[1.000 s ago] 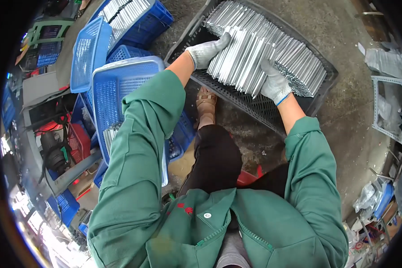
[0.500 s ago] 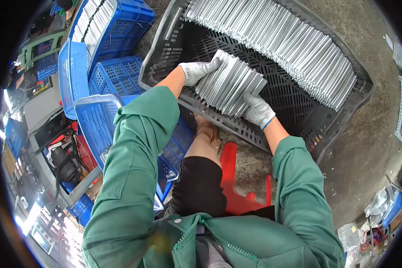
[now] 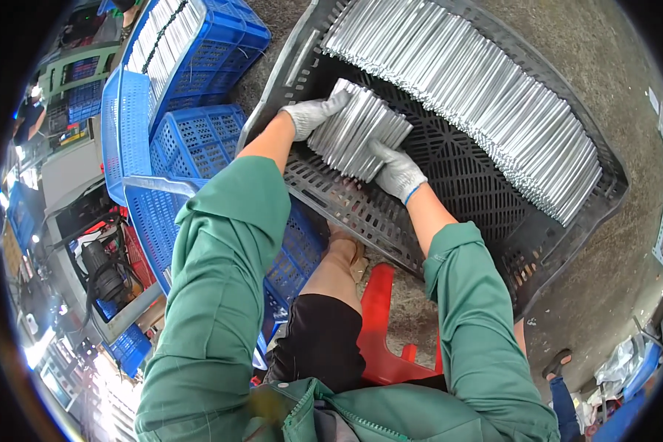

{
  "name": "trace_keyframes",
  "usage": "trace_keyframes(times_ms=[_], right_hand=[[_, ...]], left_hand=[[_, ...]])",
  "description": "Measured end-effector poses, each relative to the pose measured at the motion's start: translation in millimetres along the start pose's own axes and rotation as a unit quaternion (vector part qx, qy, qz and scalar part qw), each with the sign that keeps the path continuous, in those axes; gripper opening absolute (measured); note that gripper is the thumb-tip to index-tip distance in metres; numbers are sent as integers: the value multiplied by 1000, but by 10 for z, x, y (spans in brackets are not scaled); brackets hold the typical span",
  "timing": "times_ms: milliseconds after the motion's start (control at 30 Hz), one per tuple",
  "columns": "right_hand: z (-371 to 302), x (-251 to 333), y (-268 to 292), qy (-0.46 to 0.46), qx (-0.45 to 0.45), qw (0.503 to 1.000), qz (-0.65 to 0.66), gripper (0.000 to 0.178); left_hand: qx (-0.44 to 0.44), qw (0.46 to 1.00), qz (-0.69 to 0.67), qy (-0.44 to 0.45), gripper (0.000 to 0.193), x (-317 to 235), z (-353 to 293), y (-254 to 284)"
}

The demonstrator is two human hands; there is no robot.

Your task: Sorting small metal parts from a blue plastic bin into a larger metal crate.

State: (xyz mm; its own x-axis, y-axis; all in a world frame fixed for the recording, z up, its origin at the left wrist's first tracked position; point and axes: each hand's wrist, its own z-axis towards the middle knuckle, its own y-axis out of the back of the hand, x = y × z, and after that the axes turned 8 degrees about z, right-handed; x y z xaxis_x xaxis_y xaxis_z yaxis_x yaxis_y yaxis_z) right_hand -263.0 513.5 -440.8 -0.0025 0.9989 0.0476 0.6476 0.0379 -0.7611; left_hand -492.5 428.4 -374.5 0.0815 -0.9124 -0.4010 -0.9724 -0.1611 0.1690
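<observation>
My left hand (image 3: 314,119) and my right hand (image 3: 401,172), both in pale work gloves, press a stack of thin silvery metal rods (image 3: 359,132) between them. The left closes on its upper left end, the right on its lower right side. The stack is over the left part of a black plastic crate (image 3: 390,230); whether it touches the crate floor I cannot tell. Along the crate's far side lies a long, tightly packed row of similar rods (image 3: 471,96), apart from both hands. The fingers under the stack are mostly hidden.
Blue perforated crates (image 3: 199,140) stand to the left, one at the back holding rods (image 3: 155,44). A red plastic stool (image 3: 376,317) is by my legs. At the lower right, another person's foot (image 3: 557,364) is on the concrete floor near plastic bags (image 3: 622,361).
Both hands have shifted left with the stack, toward the crate's left end. The view has also moved slightly. Another person's leg and foot have appeared at the lower right.
</observation>
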Motion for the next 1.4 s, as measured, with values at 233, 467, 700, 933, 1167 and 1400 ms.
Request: trace_keyframes(times_ms=[233,467,700,933,1167,1400], right_hand=[[19,1,-249,46,-156,981,-109,40],[-142,-44,-342,125,-298,907,-269,44],[-283,-7,-241,125,-341,789,-495,54],[-409,134,-153,113,-338,720,-595,62],[-406,283,-14,104,-347,660,-659,75],[-363,297,184,115,-312,621,-709,86]], left_hand=[[-228,952,191,73,101,25,22,-175],[-305,915,257,69,82,72,61,-287],[-350,855,374,85,62,-207,-133,-498],[-392,757,510,-114,58,-204,38,-463],[-316,704,593,-228,56,-301,186,-444],[-223,703,641,-213,54,-367,129,-444]])
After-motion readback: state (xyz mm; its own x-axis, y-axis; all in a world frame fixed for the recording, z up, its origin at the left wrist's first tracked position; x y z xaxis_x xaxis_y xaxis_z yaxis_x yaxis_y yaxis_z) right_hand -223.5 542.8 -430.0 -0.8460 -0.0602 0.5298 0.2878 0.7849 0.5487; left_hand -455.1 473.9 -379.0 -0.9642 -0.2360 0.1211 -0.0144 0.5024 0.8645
